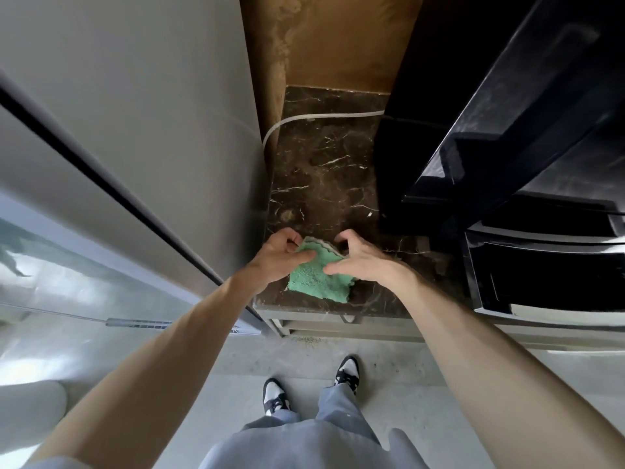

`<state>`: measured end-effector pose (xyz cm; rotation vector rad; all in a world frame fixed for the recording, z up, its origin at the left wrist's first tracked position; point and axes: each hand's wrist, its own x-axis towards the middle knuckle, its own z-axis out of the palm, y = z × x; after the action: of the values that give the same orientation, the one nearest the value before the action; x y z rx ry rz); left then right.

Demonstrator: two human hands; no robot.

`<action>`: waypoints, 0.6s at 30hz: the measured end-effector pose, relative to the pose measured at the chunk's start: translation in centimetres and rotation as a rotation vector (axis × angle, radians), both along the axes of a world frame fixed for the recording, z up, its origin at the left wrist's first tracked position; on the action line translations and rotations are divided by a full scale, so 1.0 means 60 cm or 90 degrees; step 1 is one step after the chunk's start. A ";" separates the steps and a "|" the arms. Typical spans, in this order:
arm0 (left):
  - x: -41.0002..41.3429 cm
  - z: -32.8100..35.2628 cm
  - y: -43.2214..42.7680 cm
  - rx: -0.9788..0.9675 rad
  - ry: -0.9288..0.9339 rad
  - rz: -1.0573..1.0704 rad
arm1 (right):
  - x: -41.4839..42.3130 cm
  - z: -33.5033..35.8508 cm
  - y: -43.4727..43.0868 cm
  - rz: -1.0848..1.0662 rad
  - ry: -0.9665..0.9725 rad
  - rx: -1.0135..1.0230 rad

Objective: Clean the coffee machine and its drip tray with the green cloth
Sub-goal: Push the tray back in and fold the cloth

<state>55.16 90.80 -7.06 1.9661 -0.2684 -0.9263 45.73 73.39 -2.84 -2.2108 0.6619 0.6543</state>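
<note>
Machine (507, 130): glossy black, right of cloth; tray (548, 275) at its foot.
Counter (321, 170): dark marble.
Cloth (318, 280): green, flat near the counter's front edge; likely soft, light, limp, so take by the corners.
Left hand (280, 255): pinches the far-left corner.
Right hand (358, 262): fingers curled round the far-right edge.

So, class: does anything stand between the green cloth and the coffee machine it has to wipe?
Nothing visible does. The left hand and right hand hold the cloth, and only bare counter lies between it and the coffee machine on the right. A white cable lies further back, off that path.
</note>
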 end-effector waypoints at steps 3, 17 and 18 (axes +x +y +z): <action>-0.003 0.025 0.000 -0.024 -0.008 -0.048 | -0.013 0.019 0.006 0.008 -0.017 0.014; -0.071 0.153 0.005 -0.103 0.075 -0.191 | -0.119 0.127 0.016 -0.101 -0.215 0.038; -0.077 0.160 0.004 -0.126 0.096 -0.205 | -0.129 0.134 0.010 -0.112 -0.221 0.045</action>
<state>50.52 91.02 2.52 1.6896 -0.5793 -1.2001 38.01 74.00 5.18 -2.1009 0.6322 0.1931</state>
